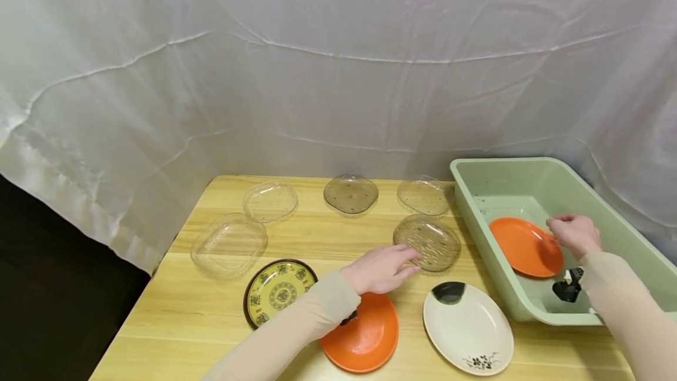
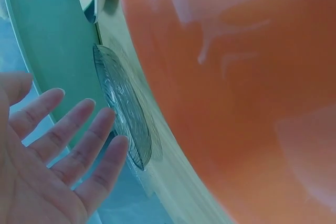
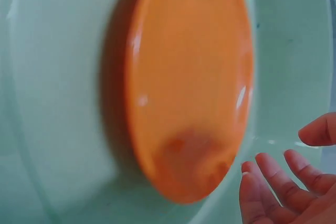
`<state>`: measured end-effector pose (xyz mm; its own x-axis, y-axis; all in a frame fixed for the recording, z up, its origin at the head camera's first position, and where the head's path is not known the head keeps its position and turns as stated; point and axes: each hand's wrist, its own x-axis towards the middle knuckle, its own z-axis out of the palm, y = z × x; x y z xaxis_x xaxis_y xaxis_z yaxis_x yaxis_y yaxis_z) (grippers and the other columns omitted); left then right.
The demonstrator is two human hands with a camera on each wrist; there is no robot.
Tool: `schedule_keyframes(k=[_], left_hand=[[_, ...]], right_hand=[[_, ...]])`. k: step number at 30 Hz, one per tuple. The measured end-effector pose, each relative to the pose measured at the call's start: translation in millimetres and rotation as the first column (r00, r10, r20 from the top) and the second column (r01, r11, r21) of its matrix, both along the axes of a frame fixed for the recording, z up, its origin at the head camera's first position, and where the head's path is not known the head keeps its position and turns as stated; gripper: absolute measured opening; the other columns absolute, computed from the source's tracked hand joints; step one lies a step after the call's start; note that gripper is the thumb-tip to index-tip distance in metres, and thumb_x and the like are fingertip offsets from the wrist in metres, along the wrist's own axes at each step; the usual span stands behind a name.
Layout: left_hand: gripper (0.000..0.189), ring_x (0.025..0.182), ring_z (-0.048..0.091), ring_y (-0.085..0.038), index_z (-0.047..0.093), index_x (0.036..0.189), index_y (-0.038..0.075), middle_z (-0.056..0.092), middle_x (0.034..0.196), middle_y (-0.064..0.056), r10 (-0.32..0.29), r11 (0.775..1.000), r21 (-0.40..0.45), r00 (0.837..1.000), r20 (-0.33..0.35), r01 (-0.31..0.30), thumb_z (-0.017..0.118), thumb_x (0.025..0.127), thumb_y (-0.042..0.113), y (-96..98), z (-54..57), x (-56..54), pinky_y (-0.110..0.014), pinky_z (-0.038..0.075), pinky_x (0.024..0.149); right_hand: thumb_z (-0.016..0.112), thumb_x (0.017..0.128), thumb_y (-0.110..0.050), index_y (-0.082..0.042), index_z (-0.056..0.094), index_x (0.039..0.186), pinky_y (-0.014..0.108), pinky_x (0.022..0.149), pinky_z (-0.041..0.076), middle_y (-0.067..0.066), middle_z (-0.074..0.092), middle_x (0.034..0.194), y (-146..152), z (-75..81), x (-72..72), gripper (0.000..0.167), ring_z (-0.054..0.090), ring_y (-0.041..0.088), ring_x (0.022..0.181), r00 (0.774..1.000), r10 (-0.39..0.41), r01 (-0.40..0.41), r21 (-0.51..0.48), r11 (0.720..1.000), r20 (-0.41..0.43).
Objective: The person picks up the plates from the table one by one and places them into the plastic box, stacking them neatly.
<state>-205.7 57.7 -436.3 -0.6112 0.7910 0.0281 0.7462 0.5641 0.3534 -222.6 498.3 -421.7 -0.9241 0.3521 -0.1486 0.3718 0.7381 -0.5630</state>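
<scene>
My left hand [image 1: 378,269] hovers over an orange plate [image 1: 365,343] on the table, fingers loosely spread and holding nothing. Its fingertips overlap the near edge of a brown clear plate [image 1: 436,243] in the head view. In the left wrist view the palm and fingers show relaxed beside the large orange plate [image 2: 236,93]. A second orange plate [image 1: 523,249] lies inside the green basin [image 1: 502,178]. My right hand [image 1: 576,234] is just right of that plate, within the basin. Its fingers are slightly bent and apart from the plate [image 3: 191,77] in the right wrist view.
A white plate with a dark green patch [image 1: 468,328] lies left of the basin. A yellow patterned plate [image 1: 280,296] is left of the orange one. Clear plates [image 1: 230,246] and another brown one [image 1: 351,194] stand farther back, near the grey curtain [image 1: 338,104].
</scene>
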Motion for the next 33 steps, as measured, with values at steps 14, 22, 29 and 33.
schedule_keyframes(k=[14,22,29,33], left_hand=[[0.041,0.134,0.058,-0.02,0.055,0.142,0.018,0.058,0.148,-0.001,0.215,0.974,-0.067,0.977,-0.013,-0.215,0.05,0.105,0.035,18.3,0.6,6.8,-0.034,0.051,0.11],[0.049,0.123,0.063,-0.014,0.058,0.136,0.017,0.065,0.136,0.002,0.27,0.953,-0.147,0.963,0.011,-0.266,0.058,0.099,0.048,40.0,-1.2,13.2,-0.028,0.056,0.097],[0.039,0.086,0.065,-0.009,0.067,0.1,0.021,0.071,0.101,0.007,0.286,0.935,-0.238,0.956,0.06,-0.264,0.064,0.092,0.059,55.2,1.7,17.3,-0.026,0.054,0.069],[0.042,0.069,0.054,-0.009,0.061,0.076,0.021,0.065,0.085,0.007,0.299,0.921,-0.289,0.949,0.094,-0.262,0.065,0.091,0.06,61.6,0.9,19.3,-0.025,0.047,0.058]], right_hand=[[0.049,0.103,-0.026,0.014,0.04,0.142,0.015,0.071,0.06,-0.016,0.063,0.092,-56,33.6,-12.0,0.056,0.061,-0.011,0.076,0.977,0.139,-0.174,-0.231,0.957,-0.16],[0.05,0.105,-0.032,0.007,0.042,0.142,0.01,0.074,0.057,-0.029,0.059,0.092,-104,69.5,-2.2,0.054,0.063,-0.012,0.082,0.936,0.228,-0.292,-0.225,0.93,-0.269],[0.049,0.106,-0.026,0.008,0.045,0.138,0.009,0.073,0.057,-0.036,0.059,0.088,-135,88.4,8.9,0.047,0.063,-0.012,0.084,0.897,0.312,-0.386,-0.214,0.897,-0.312],[0.05,0.106,-0.021,0.009,0.047,0.136,0.01,0.072,0.057,-0.035,0.061,0.088,-145,88.8,13.5,0.043,0.064,-0.011,0.083,0.881,0.338,-0.419,-0.213,0.883,-0.331]])
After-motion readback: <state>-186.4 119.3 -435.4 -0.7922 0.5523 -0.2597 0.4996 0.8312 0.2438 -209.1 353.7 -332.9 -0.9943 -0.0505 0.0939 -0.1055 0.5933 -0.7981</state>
